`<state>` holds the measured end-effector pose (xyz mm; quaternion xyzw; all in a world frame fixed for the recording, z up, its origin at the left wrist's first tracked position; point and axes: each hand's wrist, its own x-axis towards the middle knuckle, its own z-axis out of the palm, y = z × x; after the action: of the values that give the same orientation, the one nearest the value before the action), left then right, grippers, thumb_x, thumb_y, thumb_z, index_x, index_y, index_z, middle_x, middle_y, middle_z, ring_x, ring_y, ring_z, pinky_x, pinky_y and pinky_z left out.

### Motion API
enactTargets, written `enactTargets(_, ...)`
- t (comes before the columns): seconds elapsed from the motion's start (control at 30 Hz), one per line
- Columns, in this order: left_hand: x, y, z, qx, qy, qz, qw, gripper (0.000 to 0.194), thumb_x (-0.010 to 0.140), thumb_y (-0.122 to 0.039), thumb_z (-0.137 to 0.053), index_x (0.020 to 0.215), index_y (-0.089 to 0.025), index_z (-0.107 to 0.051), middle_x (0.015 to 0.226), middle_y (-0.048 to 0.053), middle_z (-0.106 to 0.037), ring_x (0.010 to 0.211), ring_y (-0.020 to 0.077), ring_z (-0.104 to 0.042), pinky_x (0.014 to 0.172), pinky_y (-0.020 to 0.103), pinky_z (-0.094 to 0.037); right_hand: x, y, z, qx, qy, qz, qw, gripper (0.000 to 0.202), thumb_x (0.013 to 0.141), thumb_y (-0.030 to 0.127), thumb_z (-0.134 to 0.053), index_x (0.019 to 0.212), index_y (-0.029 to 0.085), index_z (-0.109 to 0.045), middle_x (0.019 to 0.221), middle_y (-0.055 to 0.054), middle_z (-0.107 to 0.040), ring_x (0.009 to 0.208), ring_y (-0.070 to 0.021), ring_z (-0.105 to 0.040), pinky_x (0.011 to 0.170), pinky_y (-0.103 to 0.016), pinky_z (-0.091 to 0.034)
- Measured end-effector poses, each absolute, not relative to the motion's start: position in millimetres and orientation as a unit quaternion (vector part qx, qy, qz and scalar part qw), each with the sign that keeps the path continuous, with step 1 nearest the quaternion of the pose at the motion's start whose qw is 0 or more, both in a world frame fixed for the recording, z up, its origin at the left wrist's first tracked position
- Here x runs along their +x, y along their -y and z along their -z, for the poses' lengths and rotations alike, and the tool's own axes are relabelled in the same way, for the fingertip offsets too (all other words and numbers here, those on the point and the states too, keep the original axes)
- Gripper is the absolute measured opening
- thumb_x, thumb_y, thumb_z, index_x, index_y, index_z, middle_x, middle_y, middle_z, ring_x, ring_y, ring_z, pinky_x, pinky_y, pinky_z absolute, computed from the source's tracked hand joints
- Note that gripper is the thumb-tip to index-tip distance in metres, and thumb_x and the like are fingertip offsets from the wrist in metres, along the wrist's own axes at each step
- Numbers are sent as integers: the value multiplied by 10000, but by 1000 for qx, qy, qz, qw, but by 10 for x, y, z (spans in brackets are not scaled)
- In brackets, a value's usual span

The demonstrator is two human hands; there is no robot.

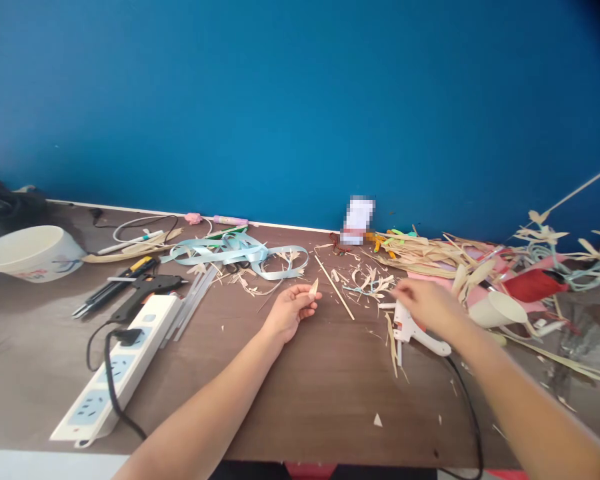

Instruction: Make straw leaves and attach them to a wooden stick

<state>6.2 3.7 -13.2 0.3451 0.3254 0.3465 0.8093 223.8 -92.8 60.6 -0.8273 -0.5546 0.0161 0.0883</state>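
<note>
My left hand [291, 312] is closed in a pinch around a small, pale, petal-shaped piece of dried husk [314, 287], its pointed tip standing up between thumb and fingers. To the right, my right hand [427, 303] hovers at the white glue gun [411, 331], which lies on the table. Motion smears the fingers of that hand, so whether they hold anything does not show. Just beyond it is a heap of husk scraps [375, 283] with a light blue strand. A thin stick [334, 287] lies between the hands.
At left are a power strip [147, 333] with a plugged-in cord, a black glue gun [147, 293], a utility knife [113, 287], clear glue sticks [195, 303] and a white bowl [30, 250]. Light blue ribbon [225, 250] lies behind. Husk strips [430, 253] and a red roll [535, 285] crowd the right.
</note>
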Motion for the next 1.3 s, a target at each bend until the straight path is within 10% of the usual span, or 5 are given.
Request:
enactTargets(0.3,65,-61,191,350,-319,-357,805,240,614,-265,-684,728,-105,-545,694,17,-590,467,17,-464,437,125,-419,1470,351,-135,-800,600,-24,11,195,767,212,-451,864,92,-570,811,-173,-636,759,-264,-604,625,-320,-405)
enactTargets(0.63,141,40,212,434,-335,-353,758,310,620,-394,-647,698,-123,-519,589,-13,-527,435,31,-397,400,147,-351,1431,578,20,-631,456,-431,456,133,779,315,-408,727,194,-428,538,63,-439,392,-68,-382,390,-187,-322)
enactTargets(1.3,172,134,192,417,-365,-372,744,258,562,-318,-703,661,-118,-574,672,24,-585,552,67,-503,441,151,-414,1416,623,183,-620,411,-400,535,323,753,498,-460,644,193,-448,436,74,-388,330,-56,-273,331,-196,-217)
